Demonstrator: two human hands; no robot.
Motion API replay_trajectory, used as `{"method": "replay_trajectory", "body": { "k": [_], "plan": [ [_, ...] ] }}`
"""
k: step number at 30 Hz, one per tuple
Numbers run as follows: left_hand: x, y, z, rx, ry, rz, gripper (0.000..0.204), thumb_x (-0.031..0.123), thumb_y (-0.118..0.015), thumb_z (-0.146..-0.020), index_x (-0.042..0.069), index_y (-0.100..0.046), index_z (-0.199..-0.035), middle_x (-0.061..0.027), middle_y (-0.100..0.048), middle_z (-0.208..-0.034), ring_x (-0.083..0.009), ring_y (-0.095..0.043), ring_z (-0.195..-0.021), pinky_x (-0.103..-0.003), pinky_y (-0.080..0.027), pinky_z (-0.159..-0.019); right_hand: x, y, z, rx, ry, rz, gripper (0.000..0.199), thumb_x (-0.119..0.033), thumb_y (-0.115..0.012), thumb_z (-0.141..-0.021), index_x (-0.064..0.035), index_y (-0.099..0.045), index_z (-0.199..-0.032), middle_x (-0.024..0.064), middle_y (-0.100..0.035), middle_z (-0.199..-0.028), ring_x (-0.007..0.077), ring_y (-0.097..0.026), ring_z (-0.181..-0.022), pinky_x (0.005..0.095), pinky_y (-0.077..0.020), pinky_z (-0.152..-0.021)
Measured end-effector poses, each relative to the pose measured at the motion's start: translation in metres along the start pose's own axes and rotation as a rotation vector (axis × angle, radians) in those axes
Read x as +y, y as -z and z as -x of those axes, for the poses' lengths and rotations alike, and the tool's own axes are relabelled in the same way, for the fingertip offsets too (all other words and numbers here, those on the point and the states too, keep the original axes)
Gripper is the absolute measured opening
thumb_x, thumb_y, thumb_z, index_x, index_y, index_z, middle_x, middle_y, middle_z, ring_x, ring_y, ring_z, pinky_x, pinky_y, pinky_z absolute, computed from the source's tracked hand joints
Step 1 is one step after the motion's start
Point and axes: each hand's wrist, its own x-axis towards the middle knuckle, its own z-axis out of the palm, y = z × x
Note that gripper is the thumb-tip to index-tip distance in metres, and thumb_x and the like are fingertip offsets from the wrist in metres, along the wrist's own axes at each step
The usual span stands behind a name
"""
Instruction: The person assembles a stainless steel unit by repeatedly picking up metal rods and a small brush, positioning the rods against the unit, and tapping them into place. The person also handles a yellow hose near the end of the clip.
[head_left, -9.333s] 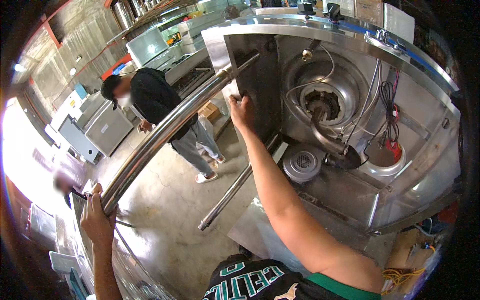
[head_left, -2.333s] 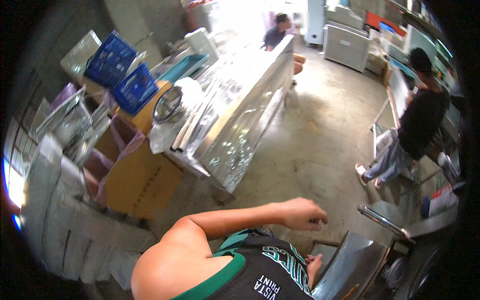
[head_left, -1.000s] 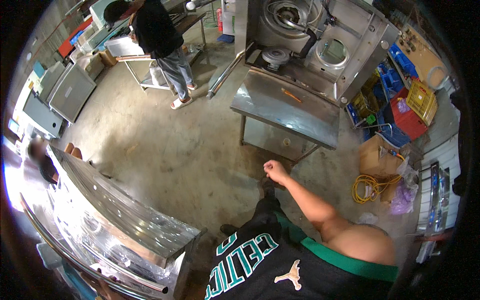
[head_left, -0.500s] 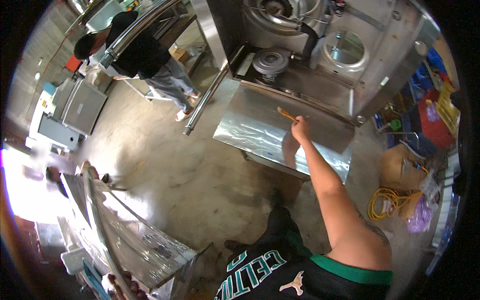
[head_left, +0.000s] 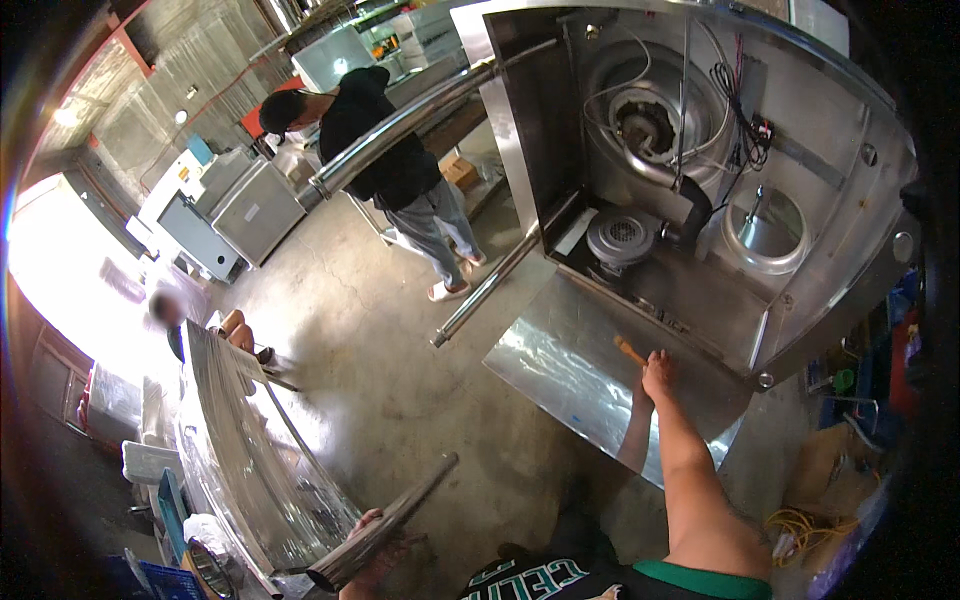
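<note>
Moved in the last half second: steel tube (head_left: 418,493) in my left hand (head_left: 388,557) has swung from pointing up-left to up-right.
Grey unit (head_left: 268,226): small pale label, too small to read.
Left fingers: wrapped round the tube near its open lower end.
Tube: bright, round, hollow; tilted, beside the plastic-wrapped bench (head_left: 262,475).
Jersey (head_left: 545,583): black, green trim; pale, green-edged lettering, cut by the lower edge.
Tool: orange-brown, slim (head_left: 629,350); over the shiny steel sheet (head_left: 560,352), contact uncertain.
Right fingers: right hand (head_left: 656,376) closed on the tool's near end.
Steel cabinet (head_left: 515,130): standing behind the sheet, round motor (head_left: 618,237) inside.
</note>
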Motion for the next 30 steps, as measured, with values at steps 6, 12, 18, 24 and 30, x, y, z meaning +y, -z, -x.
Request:
{"method": "replay_trajectory", "body": {
  "k": [6, 12, 18, 24, 30],
  "plan": [
    [-0.016, -0.061, 0.032, -0.156, 0.062, -0.096, 0.063, 0.025, -0.065, -0.097, 0.009, -0.037, -0.151, -0.0282, -0.052, -0.143, -0.0517, -0.061, -0.119, -0.055, -0.057, -0.095, 0.009, 0.012, 0.017, -0.049, -0.145, -0.294, 0.046, -0.014, -0.054, -0.099, 0.0020, -0.043, -0.140, 0.0309, -0.060, -0.129, 0.0473, -0.061, -0.118, 0.0550, -0.0504, -0.097],
    [0.038, -0.115, 0.110, 0.063, -0.151, -1.277, 0.069, 0.010, -0.084, -0.082, 0.005, -0.049, -0.141, -0.0153, -0.062, -0.121, -0.0275, -0.065, -0.107, -0.036, -0.057, -0.089, 0.010, 0.040, 0.124, 0.172, -0.182, -0.482, 0.027, -0.023, -0.051, -0.102, -0.0027, -0.047, -0.119, 0.0297, -0.065, -0.106, 0.0512, -0.066, -0.091, 0.0582, -0.0515, -0.076],
    [0.015, -0.069, 0.141, -0.054, -0.930, -1.362, 0.068, 0.016, -0.092, -0.071, -0.001, -0.059, -0.128, -0.0134, -0.063, -0.121, -0.0236, -0.064, -0.097, -0.034, -0.054, -0.081, -0.005, 0.080, 0.284, 0.049, -0.102, -0.959, 0.028, -0.029, -0.053, -0.106, -0.0021, -0.054, -0.113, 0.0207, -0.067, -0.092, 0.0371, -0.066, -0.081, 0.0488, -0.0502, -0.071],
    [-0.162, -0.062, 0.066, -0.090, -0.593, -1.616, 0.080, 0.018, -0.090, -0.074, 0.003, -0.048, -0.140, -0.0201, -0.073, -0.092, -0.0322, -0.073, -0.092, -0.044, -0.056, -0.081, 0.012, 0.212, 0.402, -0.154, -0.012, -1.358, 0.019, -0.023, -0.052, -0.108, -0.0044, -0.050, -0.106, 0.0028, -0.057, -0.082, 0.0096, -0.052, -0.069, 0.0280, -0.0449, -0.059],
    [-0.189, -0.170, 0.104, -0.410, -0.372, -1.595, 0.077, 0.030, -0.065, -0.098, 0.022, -0.025, -0.163, -0.0307, -0.068, -0.118, -0.0474, -0.067, -0.107, -0.051, -0.052, -0.091, 0.060, 0.367, 0.454, 0.469, 0.166, -0.876, 0.035, -0.031, -0.049, -0.109, -0.0067, -0.064, -0.131, 0.0109, -0.063, -0.093, 0.0215, -0.060, -0.086, 0.0363, -0.0485, -0.079]
  ]
}}
